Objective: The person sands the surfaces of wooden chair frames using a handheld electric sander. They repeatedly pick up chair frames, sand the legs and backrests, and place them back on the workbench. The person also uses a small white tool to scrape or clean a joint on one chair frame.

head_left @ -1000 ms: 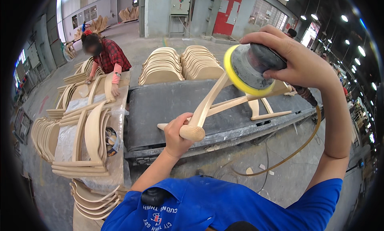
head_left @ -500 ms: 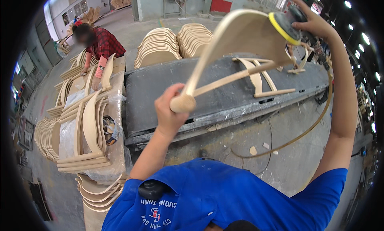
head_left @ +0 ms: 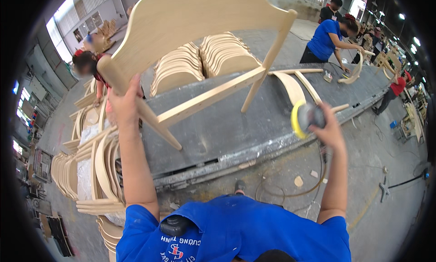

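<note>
A pale wooden chair back frame (head_left: pixel 190 17), with a wide curved top panel, two round posts and a crossbar, stands upright over the dark work table (head_left: pixel 204 146). My left hand (head_left: pixel 126 101) grips its left post near the top. The lower tip of that post appears close to the tabletop; whether it touches I cannot tell. In my right hand (head_left: pixel 330 131) is a hand sander (head_left: pixel 313 116) with a yellow-edged round pad. It is held to the right of the frame, apart from it, and is slightly blurred. Another wooden chair frame (head_left: pixel 290 87) lies on the table behind the sander.
Two stacks of curved wooden panels (head_left: pixel 178 69) stand beyond the table. More curved parts (head_left: pixel 105 164) are piled at my left, near a person in red plaid (head_left: pixel 86 62). At far right, a person in blue (head_left: pixel 327 39) handles a chair frame. A hose (head_left: pixel 313 187) hangs below the sander.
The chair frame has turned upright and moved left, with my left hand now higher on the left. My right hand has brought the sander down, away from the panel's edge.
</note>
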The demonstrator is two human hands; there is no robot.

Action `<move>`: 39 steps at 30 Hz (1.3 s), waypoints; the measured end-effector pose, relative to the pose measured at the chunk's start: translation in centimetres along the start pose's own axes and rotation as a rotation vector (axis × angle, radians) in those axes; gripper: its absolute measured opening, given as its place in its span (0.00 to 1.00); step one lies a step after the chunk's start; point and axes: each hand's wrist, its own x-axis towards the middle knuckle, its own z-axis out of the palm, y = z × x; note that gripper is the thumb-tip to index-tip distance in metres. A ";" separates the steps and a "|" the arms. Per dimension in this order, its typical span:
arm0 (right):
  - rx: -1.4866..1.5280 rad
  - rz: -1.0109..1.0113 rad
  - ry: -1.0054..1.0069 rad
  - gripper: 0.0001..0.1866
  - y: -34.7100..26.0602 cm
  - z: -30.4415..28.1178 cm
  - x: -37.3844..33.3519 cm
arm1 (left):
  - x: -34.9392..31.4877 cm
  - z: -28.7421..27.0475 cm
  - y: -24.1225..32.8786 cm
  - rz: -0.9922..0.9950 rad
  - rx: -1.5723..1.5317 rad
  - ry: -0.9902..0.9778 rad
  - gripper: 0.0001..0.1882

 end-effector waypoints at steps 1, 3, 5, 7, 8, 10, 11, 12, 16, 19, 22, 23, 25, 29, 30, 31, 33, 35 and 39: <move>-0.007 0.027 -0.031 0.43 2.8 3.1 0.2 | 0.9 -0.3 -0.6 0.000 -0.017 0.007 0.10; -0.010 0.046 -0.095 0.41 8.1 9.2 0.6 | 2.2 -1.3 -1.5 -0.022 -0.012 0.028 0.10; 0.010 0.132 -0.192 0.40 12.6 14.6 0.7 | 2.6 -1.7 -2.5 -0.038 0.026 0.064 0.09; 0.006 0.289 -0.329 0.41 16.0 19.6 0.9 | 3.1 -1.7 -3.4 -0.040 0.063 0.116 0.07; -0.029 0.365 -0.403 0.41 17.4 21.7 1.1 | 3.5 -1.6 -3.8 -0.040 0.066 0.105 0.08; -0.076 0.390 -0.450 0.40 19.5 25.1 2.0 | 4.0 -1.6 -4.4 -0.043 0.079 0.104 0.08; -0.106 0.400 -0.488 0.40 20.3 26.6 2.4 | 4.2 -1.5 -4.6 -0.022 0.139 0.123 0.11; -0.119 0.350 -0.434 0.40 21.0 27.7 2.6 | 4.2 -1.6 -4.8 -0.028 0.151 0.131 0.12; -0.151 0.353 -0.354 0.38 23.2 31.5 5.6 | 3.8 -1.9 -4.2 -0.077 0.214 0.122 0.09; -0.213 0.441 -0.323 0.41 24.1 33.2 6.8 | 3.0 -2.0 -3.3 -0.069 0.119 0.071 0.08; -0.159 0.486 -0.293 0.43 25.0 34.1 6.5 | 2.1 -2.6 -2.3 -0.058 0.095 0.120 0.07; -0.150 0.476 -0.273 0.43 25.5 34.2 6.2 | 1.9 -2.9 -2.0 -0.050 0.085 0.137 0.07; -0.141 0.465 -0.246 0.44 26.6 34.7 5.5 | 1.6 -3.8 -1.6 -0.042 0.078 0.166 0.07; -0.220 0.421 -0.263 0.45 28.9 34.1 6.0 | 0.9 -6.2 -1.6 -0.027 0.043 0.204 0.08; -0.275 0.422 -0.305 0.45 29.0 33.4 6.7 | 0.8 -7.0 -1.6 -0.016 0.026 0.226 0.07; -0.236 0.400 -0.278 0.38 28.9 32.3 8.0 | 0.7 -7.7 -1.8 -0.008 0.003 0.249 0.06; 0.213 0.339 -0.052 0.33 27.4 28.9 11.5 | 0.4 -9.1 -2.3 0.012 0.004 0.247 0.07; 0.585 0.281 0.128 0.29 23.6 24.7 14.9 | -0.2 -10.6 -2.7 -0.022 0.049 0.310 0.09; 0.966 0.062 0.287 0.38 11.2 22.4 18.5 | -2.8 -12.2 -3.1 -0.075 0.061 0.433 0.06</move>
